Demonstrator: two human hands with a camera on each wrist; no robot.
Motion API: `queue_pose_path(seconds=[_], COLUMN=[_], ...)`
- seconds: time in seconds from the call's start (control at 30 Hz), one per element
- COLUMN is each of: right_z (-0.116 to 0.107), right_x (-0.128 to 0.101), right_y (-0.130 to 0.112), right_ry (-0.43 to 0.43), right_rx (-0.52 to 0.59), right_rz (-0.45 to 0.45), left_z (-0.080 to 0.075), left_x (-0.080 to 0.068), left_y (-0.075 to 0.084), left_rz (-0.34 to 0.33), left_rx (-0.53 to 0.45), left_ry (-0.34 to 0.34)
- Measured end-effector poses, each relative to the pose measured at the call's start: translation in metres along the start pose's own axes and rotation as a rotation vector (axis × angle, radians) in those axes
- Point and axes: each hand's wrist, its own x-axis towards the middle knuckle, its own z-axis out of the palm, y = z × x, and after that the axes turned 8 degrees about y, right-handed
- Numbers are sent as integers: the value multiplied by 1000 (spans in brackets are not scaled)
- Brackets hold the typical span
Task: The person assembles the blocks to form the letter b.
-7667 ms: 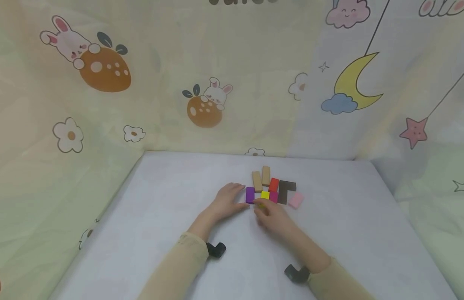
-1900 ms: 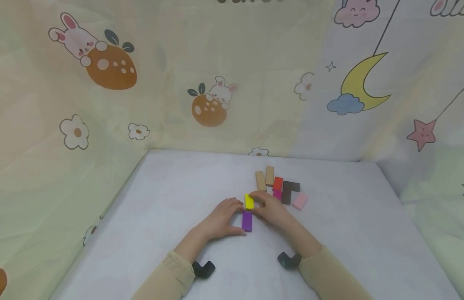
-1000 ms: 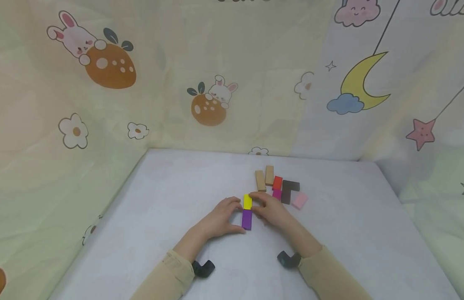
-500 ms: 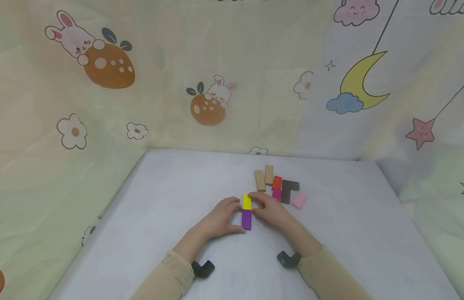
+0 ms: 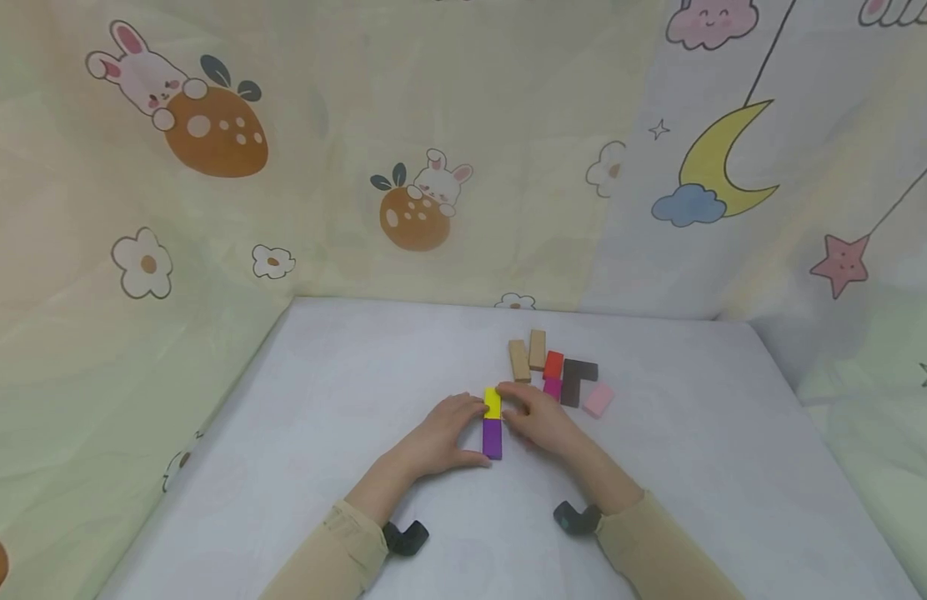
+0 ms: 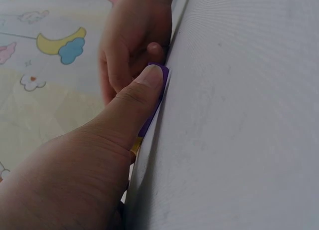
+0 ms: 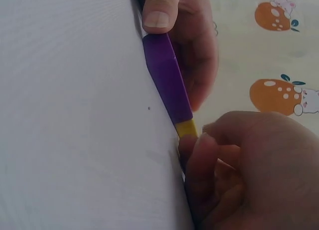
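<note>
two blocks lie end to end just below the middle of the head view — one yellow block (image 5: 493, 402) above, one purple block (image 5: 492, 438) below, their short ends touching so they make a single straight bar on the white table (image 5: 343, 392). the left hand (image 5: 441, 433) sits against the bar's left side, its thumb tip pressed on the purple block's lower end and its fingers curled up toward the yellow one, so it pinches the pair. the right hand (image 5: 538, 418) closes in from the right, its fingertips on the yellow block's upper right edge and the rest of the hand beside the purple one. the right wrist view shows the same bar on edge: purple block (image 7: 167, 80) with the other hand's thumb at its far end, yellow block (image 7: 187, 128) meeting the curled fingers.

above and right of the hands, near the centre right of the head view, six more blocks lie in a loose cluster: two tan blocks (image 5: 528, 356) side by side, one red block (image 5: 553, 364), one magenta block (image 5: 553, 388) just below it, one dark brown l-shaped block (image 5: 573, 381), and one pink block (image 5: 597, 400) at the right end. two beige sleeves (image 5: 336, 550) run off the lower edge, each with one black wrist mount (image 5: 405, 537). behind the table hangs a cartoon backdrop (image 5: 208, 133) — rabbits, flowers, one yellow moon, one pink star.
</note>
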Motion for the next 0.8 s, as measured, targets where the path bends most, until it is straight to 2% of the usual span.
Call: queue_pose_path(seconds=[0.17, 0.27, 0.47, 0.7, 0.8], right_z=[1, 1, 0, 1, 0], right_x=[2, 3, 3, 3, 3], right_y=[4, 6, 5, 5, 5], right_ry=[167, 211, 215, 167, 190], right_rx=[-59, -52, -50, -73, -37], right_rz=[-30, -21, -8, -29, -11], left_z=[0, 0, 0, 2, 2], left_x=[1, 1, 1, 0, 0], left_y=[0, 0, -1, -2, -2], left_rz=[-3, -16, -11, 9, 11], left_rx=[4, 4, 11, 10, 9], left_ry=[-3, -11, -12, 6, 11])
